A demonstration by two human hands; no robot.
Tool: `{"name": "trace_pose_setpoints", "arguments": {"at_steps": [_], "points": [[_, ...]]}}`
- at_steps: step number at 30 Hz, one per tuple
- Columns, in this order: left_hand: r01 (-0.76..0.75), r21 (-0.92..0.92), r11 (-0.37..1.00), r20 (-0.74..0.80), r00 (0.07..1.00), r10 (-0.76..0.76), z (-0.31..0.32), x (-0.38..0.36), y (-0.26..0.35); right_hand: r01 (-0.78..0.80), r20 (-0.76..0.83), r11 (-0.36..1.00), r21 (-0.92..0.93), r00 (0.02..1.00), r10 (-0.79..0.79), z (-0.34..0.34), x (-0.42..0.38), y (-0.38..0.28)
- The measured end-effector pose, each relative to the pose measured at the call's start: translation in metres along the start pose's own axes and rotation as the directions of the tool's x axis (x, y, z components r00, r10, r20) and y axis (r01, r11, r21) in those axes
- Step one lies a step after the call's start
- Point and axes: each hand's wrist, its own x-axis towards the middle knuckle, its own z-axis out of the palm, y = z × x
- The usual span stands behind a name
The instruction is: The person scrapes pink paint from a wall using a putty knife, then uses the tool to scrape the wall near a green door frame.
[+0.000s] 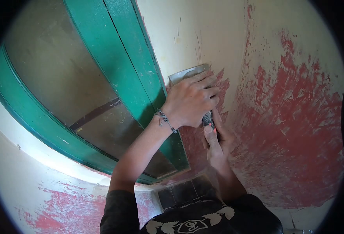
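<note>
Both hands work a scraper (187,73) against the wall (218,35), just right of the green window frame (121,58). The left hand (191,102) lies flat over the blade, fingers pressing it to the plaster, a thin bracelet (165,119) at the wrist. The right hand (218,138) sits below it, closed around the dark handle (208,118). The blade's upper edge touches cream paint beside the frame. Right of the frame the wall shows broad red patches (293,128). Dark sleeves (121,210) fill the bottom of the view, below the frame.
</note>
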Motion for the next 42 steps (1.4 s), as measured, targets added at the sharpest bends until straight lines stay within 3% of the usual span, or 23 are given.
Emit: {"name": "trace_pose_setpoints", "arguments": {"at_steps": [7,13,16,23,25,27,29,32,35,42], "points": [[-0.021,-0.066,0.998,-0.013,1.000,0.020,0.016,-0.010,0.011,-0.090,-0.029,0.995,0.046,0.995,0.091,-0.006,-0.018,0.013],[0.009,-0.067,0.998,-0.076,0.997,-0.014,0.013,-0.005,0.006,-0.014,0.016,0.999,-0.042,1.000,0.014,-0.002,-0.001,-0.012],[0.009,-0.083,0.996,-0.065,0.998,-0.015,0.026,-0.013,0.012,-0.108,-0.005,0.994,-0.007,0.994,0.108,-0.002,-0.022,0.004],[0.022,-0.065,0.998,-0.116,0.993,-0.030,0.004,-0.002,0.000,-0.053,0.005,0.994,-0.095,0.999,0.053,-0.003,0.007,-0.021],[0.006,-0.082,0.997,-0.041,0.999,-0.009,0.015,-0.012,0.010,-0.023,0.018,0.991,-0.133,1.000,0.026,-0.004,-0.013,-0.009],[0.003,-0.159,0.987,-0.057,0.998,-0.012,0.020,-0.016,0.013,-0.088,-0.019,0.996,-0.035,0.996,0.087,-0.003,-0.016,0.000],[-0.004,-0.084,0.996,-0.056,0.998,0.000,0.014,-0.008,0.005,-0.129,-0.053,0.992,0.008,0.990,0.130,-0.001,-0.007,-0.007],[0.007,-0.077,0.997,-0.083,0.996,-0.014,0.001,0.002,-0.001,-0.082,-0.015,0.996,0.031,0.996,0.083,0.000,0.006,-0.019],[0.021,-0.106,0.994,-0.072,0.997,-0.029,0.020,-0.012,0.012,-0.025,0.003,0.998,-0.057,1.000,0.025,-0.002,-0.014,-0.007],[-0.010,-0.102,0.995,-0.083,0.997,0.002,-0.002,0.002,-0.001,-0.068,-0.017,0.997,-0.040,0.998,0.067,0.001,0.000,-0.024]]}}
